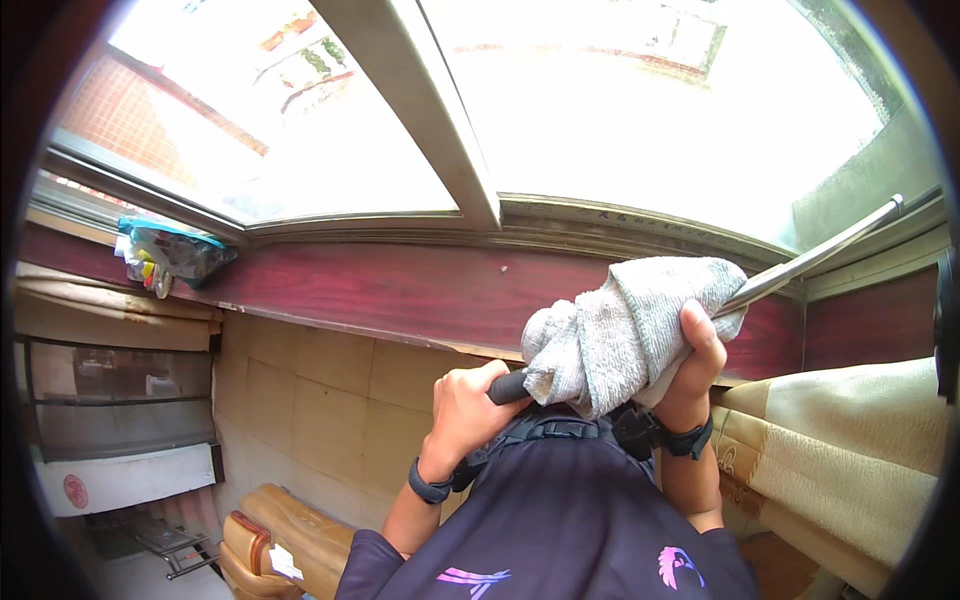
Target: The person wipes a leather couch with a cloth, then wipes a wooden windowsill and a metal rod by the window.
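My left hand [472,405] grips the black handle [510,387] of a long metal pole [814,259]. A light grey terry cloth [637,330] is wrapped around the middle of the pole, and its folds hide the shaft inside. On the other side, my right hand [697,360] clasps the wrapped cloth from below, its thumb lying near where the bare metal comes out. The pole slants up to the right, its tip close to the lower right corner of the window. Both wrists wear dark straps.
A dark red wooden windowsill [375,289] runs below the sliding window frame [457,150]. On its left end lies a plastic bag [180,251] with items. Beige curtain [840,442] hangs at the right. A tan leather seat [300,525] stands behind on the left, near a glass-fronted cabinet [124,401].
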`<action>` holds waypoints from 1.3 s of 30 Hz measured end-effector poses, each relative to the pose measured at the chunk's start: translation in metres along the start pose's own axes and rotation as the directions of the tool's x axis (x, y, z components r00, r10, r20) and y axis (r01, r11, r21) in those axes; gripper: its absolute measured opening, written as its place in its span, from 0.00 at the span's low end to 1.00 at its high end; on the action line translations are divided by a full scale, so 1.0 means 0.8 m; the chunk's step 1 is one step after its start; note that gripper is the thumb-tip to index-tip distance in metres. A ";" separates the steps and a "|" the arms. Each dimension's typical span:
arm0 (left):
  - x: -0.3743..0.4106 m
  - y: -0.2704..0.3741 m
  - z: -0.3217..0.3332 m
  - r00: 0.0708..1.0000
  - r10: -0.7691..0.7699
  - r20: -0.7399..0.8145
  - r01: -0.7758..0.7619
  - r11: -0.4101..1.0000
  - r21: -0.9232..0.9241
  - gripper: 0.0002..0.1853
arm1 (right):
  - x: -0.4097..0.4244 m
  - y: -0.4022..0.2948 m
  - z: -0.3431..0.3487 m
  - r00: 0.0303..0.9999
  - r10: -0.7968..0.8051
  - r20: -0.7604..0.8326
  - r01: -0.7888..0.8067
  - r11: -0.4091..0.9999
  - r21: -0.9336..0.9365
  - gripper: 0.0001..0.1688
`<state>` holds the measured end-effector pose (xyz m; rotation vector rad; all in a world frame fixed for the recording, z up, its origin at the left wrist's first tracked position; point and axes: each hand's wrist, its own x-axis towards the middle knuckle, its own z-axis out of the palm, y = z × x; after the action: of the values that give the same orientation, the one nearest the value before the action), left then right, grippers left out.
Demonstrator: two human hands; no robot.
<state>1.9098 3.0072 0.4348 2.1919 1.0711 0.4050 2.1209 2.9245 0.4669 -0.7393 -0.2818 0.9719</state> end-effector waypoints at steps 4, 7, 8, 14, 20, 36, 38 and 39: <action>0.000 -0.041 0.001 0.957 0.173 -0.235 -0.147 0.981 0.124 0.13 | 0.015 -0.053 -0.007 0.971 -0.217 -0.098 0.224 0.972 0.065 0.28; -0.004 -0.104 -0.010 0.918 0.167 -0.360 -0.050 0.948 0.315 0.12 | 0.012 -0.123 -0.014 0.933 -0.323 -0.160 0.316 0.946 -0.068 0.35; -0.010 -0.109 -0.018 0.957 0.097 -0.274 -0.031 0.972 0.235 0.12 | 0.011 -0.127 -0.025 0.935 -0.327 -0.136 0.320 0.945 -0.070 0.36; 0.001 -0.024 0.010 0.998 0.062 0.024 -0.060 0.997 -0.053 0.12 | -0.011 -0.005 -0.012 0.988 -0.156 -0.001 0.155 0.980 -0.123 0.34; 0.007 -0.033 -0.002 0.990 0.132 -0.042 -0.130 0.991 0.036 0.14 | -0.002 -0.054 -0.032 0.968 -0.238 -0.080 0.233 0.970 -0.072 0.34; 0.016 -0.094 -0.020 0.945 0.184 -0.270 -0.106 0.954 0.280 0.11 | 0.009 -0.106 -0.031 0.930 -0.312 -0.192 0.307 0.950 -0.055 0.37; 0.013 -0.110 -0.023 0.945 0.170 -0.279 -0.068 0.937 0.344 0.10 | 0.008 -0.098 -0.029 0.962 -0.259 -0.089 0.260 0.965 0.006 0.38; 0.014 -0.098 -0.019 0.950 0.154 -0.270 -0.049 0.933 0.358 0.09 | 0.011 -0.065 -0.046 0.916 -0.396 -0.068 0.382 0.911 -0.157 0.30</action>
<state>1.8633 3.0574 0.3929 2.5669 1.2689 0.6488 2.1789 2.8974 0.4747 -0.8194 -0.3983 0.5376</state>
